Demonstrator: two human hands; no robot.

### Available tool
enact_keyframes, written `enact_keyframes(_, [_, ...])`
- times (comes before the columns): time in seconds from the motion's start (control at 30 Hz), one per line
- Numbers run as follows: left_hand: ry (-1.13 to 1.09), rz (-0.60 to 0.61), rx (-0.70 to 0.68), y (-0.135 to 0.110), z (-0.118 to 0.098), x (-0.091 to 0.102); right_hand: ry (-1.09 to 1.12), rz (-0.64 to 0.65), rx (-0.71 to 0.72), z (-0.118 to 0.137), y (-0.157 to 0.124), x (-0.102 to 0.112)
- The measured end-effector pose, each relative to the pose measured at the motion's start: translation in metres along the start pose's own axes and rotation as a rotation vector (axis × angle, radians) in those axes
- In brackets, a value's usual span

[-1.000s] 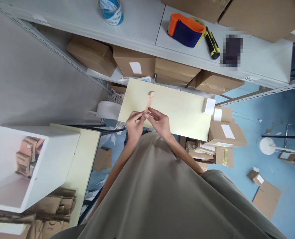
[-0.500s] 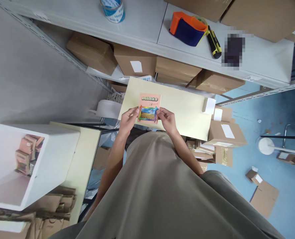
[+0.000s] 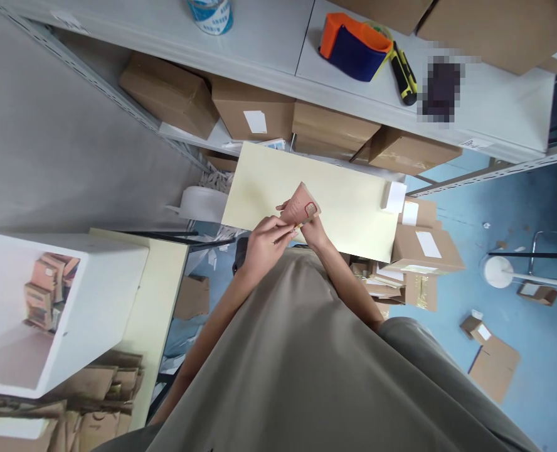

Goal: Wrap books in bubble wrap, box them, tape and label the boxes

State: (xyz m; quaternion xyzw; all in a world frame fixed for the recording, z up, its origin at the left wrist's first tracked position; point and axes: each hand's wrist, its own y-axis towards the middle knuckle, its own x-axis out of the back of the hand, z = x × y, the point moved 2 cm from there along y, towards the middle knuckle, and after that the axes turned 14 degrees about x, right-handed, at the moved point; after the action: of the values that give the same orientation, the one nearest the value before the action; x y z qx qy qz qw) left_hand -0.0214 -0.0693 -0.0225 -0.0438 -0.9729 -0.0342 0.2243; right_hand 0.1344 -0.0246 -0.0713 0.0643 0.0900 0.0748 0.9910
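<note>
A small pink book (image 3: 299,203) is held tilted over the pale yellow table (image 3: 354,207), with a plain pink side and a red-framed mark facing up. My left hand (image 3: 268,242) grips its lower left edge, thumb and fingers closed on it. Behind the book, my right hand (image 3: 314,231) holds it from the right, its fingers partly hidden by the cover. A small white box (image 3: 394,197) sits at the table's right end.
On the grey shelf (image 3: 269,56) ahead are a tape roll (image 3: 211,16), an orange and blue tape dispenser (image 3: 356,47) and a yellow-black utility knife (image 3: 403,74). Cardboard boxes (image 3: 254,110) fill the level below. At left, a white bin (image 3: 113,276) holds several books (image 3: 47,285).
The book has turned from its picture cover facing up to its plain pink side, and is now tilted. My left hand has moved right, and the hands are closer together.
</note>
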Motion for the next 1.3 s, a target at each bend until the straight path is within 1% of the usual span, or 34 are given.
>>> enact_keyframes(0.07, [-0.011,0.003,0.009,-0.004,0.001,-0.003,-0.027,0.001,0.002,-0.001,-0.001,0.002])
enact_keyframes(0.13, [-0.041,-0.017,0.068,-0.005,0.007,0.000,-0.064,-0.023,-0.022,-0.006,-0.002,0.006])
enact_keyframes(0.23, [-0.115,-0.102,0.226,-0.004,0.025,0.013,-0.097,-0.060,-0.074,-0.014,-0.004,0.012])
enact_keyframes(0.3, [-0.163,-0.151,0.317,-0.003,0.040,0.023,-0.088,-0.051,-0.083,-0.017,-0.006,0.012])
enact_keyframes(0.37, [-0.179,-0.189,0.361,-0.002,0.054,0.032,-0.066,-0.021,-0.051,-0.014,-0.009,0.008])
enact_keyframes(0.43, [-0.160,-0.236,0.357,-0.001,0.062,0.039,-0.069,-0.002,0.026,-0.004,-0.011,0.002])
enact_keyframes(0.5, [-0.128,-0.262,0.305,-0.002,0.064,0.045,-0.101,0.022,0.116,0.009,-0.014,-0.004])
enact_keyframes(0.57, [-0.089,-0.265,0.216,-0.003,0.060,0.050,-0.145,0.047,0.175,0.021,-0.015,-0.008])
enact_keyframes(0.63, [-0.043,-0.269,0.142,-0.005,0.054,0.053,-0.186,0.061,0.181,0.030,-0.017,-0.011])
enact_keyframes(0.7, [-0.016,-0.295,0.123,-0.007,0.050,0.055,-0.222,0.059,0.156,0.034,-0.019,-0.011])
enact_keyframes(0.83, [-0.073,-0.333,0.155,-0.016,0.048,0.054,-0.245,0.077,0.144,0.037,-0.021,-0.009])
enact_keyframes(0.9, [-0.088,-0.345,0.197,-0.021,0.049,0.053,-0.246,0.059,0.135,0.035,-0.022,-0.007])
enact_keyframes(0.97, [-0.089,-0.322,0.252,-0.025,0.050,0.053,-0.231,0.044,0.089,0.031,-0.022,-0.005])
enact_keyframes(1.03, [-0.097,-0.256,0.286,-0.028,0.052,0.055,-0.210,0.042,0.047,0.026,-0.021,-0.003])
enact_keyframes(1.1, [-0.106,-0.192,0.296,-0.029,0.054,0.056,-0.200,0.068,0.035,0.022,-0.018,0.000])
enact_keyframes(1.17, [-0.119,-0.180,0.302,-0.030,0.057,0.057,-0.194,0.107,0.040,0.020,-0.013,0.003])
enact_keyframes(1.23, [-0.147,-0.209,0.330,-0.029,0.060,0.057,-0.166,0.168,0.030,0.019,-0.010,0.004])
enact_keyframes(1.3, [-0.184,-0.265,0.374,-0.026,0.062,0.055,-0.134,0.214,-0.004,0.018,-0.008,0.003])
